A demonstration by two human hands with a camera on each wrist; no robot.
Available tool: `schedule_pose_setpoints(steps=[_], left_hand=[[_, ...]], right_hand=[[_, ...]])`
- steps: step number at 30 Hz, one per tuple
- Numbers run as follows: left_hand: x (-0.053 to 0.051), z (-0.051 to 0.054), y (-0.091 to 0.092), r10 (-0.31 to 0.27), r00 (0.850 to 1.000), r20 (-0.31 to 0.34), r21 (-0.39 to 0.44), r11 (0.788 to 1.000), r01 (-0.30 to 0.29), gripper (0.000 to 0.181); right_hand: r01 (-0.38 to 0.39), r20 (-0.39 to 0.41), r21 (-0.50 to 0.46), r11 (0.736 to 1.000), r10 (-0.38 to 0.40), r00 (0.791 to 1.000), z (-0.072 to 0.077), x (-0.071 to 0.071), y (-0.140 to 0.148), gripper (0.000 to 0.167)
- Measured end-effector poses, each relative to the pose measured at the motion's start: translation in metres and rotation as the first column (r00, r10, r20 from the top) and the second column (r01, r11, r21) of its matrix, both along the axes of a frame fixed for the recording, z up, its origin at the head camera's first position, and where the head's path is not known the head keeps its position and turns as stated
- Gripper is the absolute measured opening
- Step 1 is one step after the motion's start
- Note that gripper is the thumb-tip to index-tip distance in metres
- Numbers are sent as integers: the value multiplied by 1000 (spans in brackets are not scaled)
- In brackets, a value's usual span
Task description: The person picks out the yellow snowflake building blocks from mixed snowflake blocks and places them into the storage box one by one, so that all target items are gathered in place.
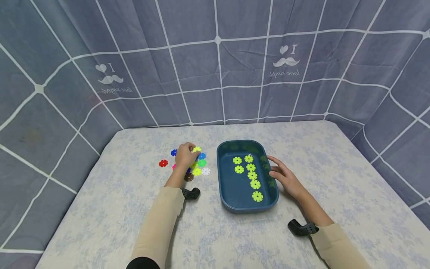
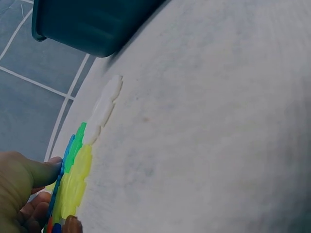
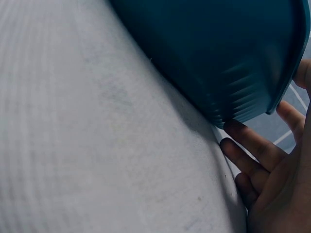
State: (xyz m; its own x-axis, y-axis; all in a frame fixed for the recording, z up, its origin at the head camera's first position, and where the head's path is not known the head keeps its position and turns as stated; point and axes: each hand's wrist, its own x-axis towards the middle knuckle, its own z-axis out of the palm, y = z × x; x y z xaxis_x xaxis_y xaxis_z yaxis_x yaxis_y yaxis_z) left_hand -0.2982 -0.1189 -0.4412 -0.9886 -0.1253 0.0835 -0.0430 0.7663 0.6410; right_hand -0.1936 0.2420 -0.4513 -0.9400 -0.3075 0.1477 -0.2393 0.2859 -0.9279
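Observation:
My left hand (image 1: 185,156) is bent over a loose cluster of flower-shaped plastic discs, its thumb and forefinger beside a yellow disc (image 1: 196,149). Whether they pinch that disc cannot be made out. In the left wrist view the thumb reaches the edge of a blue disc (image 2: 59,180), near a green disc (image 2: 76,147) and a white disc (image 2: 104,109). A dark blue plastic basin (image 1: 231,194) stands to the right, with several yellow discs (image 1: 255,184) lying flat inside. Fairly straight fingers of my right hand (image 1: 285,177) touch the basin's right side and rim.
A red disc (image 1: 163,163) lies at the cluster's left edge, a brown disc (image 1: 189,177) at its near side. The table (image 1: 215,239) has a pale patterned cover. Behind it hangs a grey-blue curtain (image 1: 242,59) with white lines.

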Motion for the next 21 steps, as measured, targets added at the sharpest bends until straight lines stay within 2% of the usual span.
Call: schedule_pose_setpoints(steps=[9, 21], left_hand=[[1, -3, 2, 27, 999, -46, 55, 998, -24, 31], [2, -4, 3, 40, 998, -55, 87, 996, -36, 25]], right_hand=[[-14, -1, -19, 1000, 14, 1000, -1, -2, 0, 56], [-13, 3, -18, 1000, 13, 1000, -1, -1, 0, 57]])
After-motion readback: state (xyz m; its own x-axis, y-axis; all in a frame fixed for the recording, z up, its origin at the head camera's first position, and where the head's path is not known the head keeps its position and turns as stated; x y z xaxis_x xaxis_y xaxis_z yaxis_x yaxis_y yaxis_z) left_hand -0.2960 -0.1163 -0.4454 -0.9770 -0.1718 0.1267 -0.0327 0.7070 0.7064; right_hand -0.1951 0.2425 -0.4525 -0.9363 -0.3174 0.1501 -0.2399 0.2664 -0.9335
